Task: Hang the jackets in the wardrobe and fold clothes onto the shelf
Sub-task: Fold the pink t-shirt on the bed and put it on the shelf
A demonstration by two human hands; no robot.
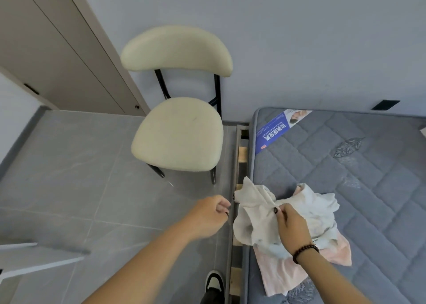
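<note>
At the far left I see the wardrobe, its pale doors closed, rising from the grey tiled floor. Near the left edge a blurred white bar crosses the floor. Right of the wardrobe, against the far wall, stands a cream chair on black legs, its seat bare.

My left hand hangs over the floor just left of the bed frame. Its fingers are curled in toward the thumb; I cannot tell whether they pinch the nearest edge of the cloth or hold nothing at all. Below it, near the bottom edge, my black-and-white shoe rests on the tiles beside the frame.

Further right, the white garment lies crumpled on the near left corner of the grey quilted mattress, one flap drooping over the mattress edge toward the frame. It sits on top of a pink garment spread flat beneath it. My right hand, a dark bead bracelet at the wrist, rests on the white garment, and its thumb and fingers pinch a fold of the cloth near the middle.

At the far corner of the mattress is a blue label with white writing.
</note>
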